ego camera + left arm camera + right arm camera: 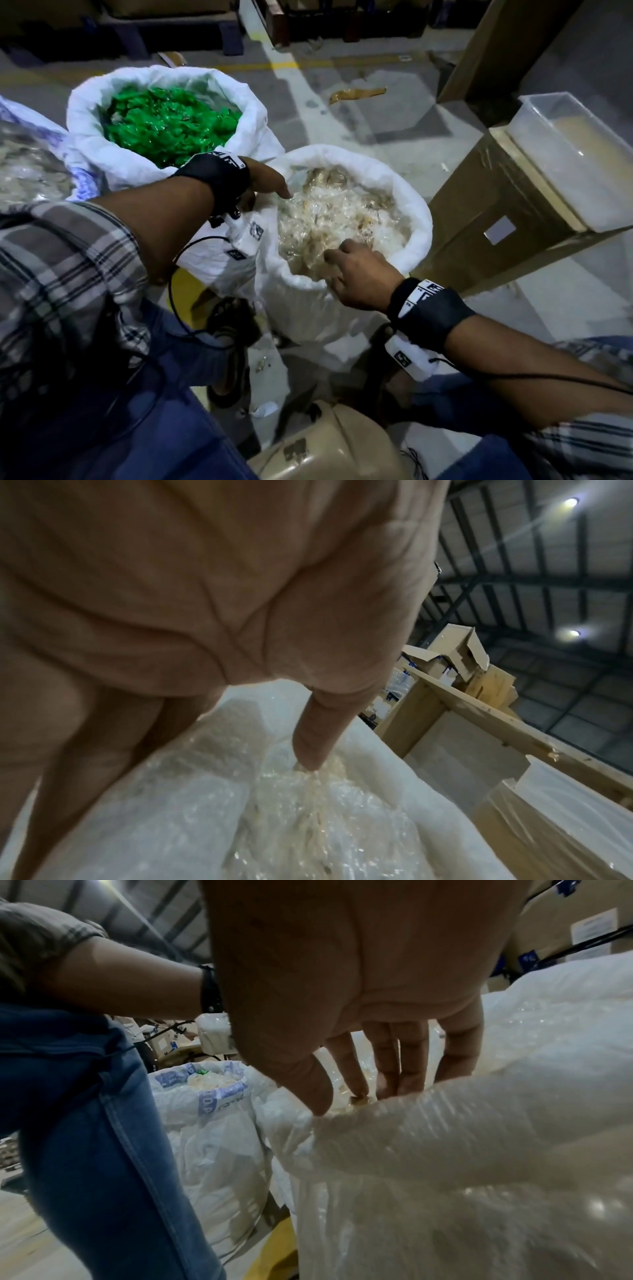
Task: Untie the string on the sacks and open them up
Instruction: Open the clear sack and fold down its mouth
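Observation:
The centre sack (419, 219) is a white woven sack that stands open, its rim rolled down, filled with clear and beige wrapped pieces (329, 219). My left hand (270, 183) straddles its left rim (192, 764): the thumb (308, 750) is inside touching the pieces and the fingers (85, 737) are down the outside. My right hand (352, 274) holds the near rim (445, 1123), fingers curled inside and thumb (315, 1093) on the rolled edge. Behind and to the left, a second white sack (80, 113) stands open, full of green pieces (164, 126). No string shows.
A third sack (51, 137) with blue print stands at far left. A cardboard box (496, 222) topped by a clear tub (579, 150) is close on the right. A beige bag (329, 445) and my sandalled foot (233, 329) are near my legs. Scraps litter the concrete floor.

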`<action>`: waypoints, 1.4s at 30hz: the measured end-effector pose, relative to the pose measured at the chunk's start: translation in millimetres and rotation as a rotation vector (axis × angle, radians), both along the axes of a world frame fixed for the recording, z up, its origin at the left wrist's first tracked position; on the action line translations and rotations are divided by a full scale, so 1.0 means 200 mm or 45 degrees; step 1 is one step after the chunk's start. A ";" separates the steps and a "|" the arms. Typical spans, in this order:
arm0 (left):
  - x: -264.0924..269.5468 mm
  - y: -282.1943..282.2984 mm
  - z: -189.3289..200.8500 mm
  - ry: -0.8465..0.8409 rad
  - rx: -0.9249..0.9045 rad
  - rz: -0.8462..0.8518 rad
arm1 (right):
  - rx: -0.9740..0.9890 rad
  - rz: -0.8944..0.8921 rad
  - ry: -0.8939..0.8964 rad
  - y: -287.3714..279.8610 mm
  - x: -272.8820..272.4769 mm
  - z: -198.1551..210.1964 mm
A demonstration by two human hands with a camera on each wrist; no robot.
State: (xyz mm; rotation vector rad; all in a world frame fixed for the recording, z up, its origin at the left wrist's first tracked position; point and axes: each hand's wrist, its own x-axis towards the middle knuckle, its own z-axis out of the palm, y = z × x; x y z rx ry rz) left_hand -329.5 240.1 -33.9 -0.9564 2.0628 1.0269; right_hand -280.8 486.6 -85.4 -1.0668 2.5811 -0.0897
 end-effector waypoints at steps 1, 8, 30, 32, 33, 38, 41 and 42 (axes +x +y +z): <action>0.00 0.00 0.00 -0.022 -0.013 -0.026 | 0.016 -0.001 -0.009 0.00 -0.01 -0.01; -0.06 -0.02 0.01 0.235 0.366 0.185 | 0.139 -0.081 -0.200 0.01 -0.07 -0.07; -0.05 -0.05 -0.02 0.546 0.325 0.539 | -0.266 0.017 0.100 0.05 -0.20 0.27; -0.05 -0.06 -0.03 0.543 0.281 0.447 | -0.391 -0.144 0.189 0.09 -0.24 0.30; -0.05 -0.07 -0.04 0.545 0.245 0.377 | -0.400 -0.243 0.261 0.12 -0.28 0.30; 0.00 -0.04 0.00 0.271 0.110 0.099 | -0.337 -0.824 0.143 0.29 -0.50 0.17; 0.03 0.01 -0.01 0.066 0.064 -0.101 | -0.529 -1.023 -0.094 0.34 -0.56 0.07; 0.03 0.04 -0.02 0.072 0.075 -0.116 | -0.574 -1.057 -0.138 0.33 -0.57 0.05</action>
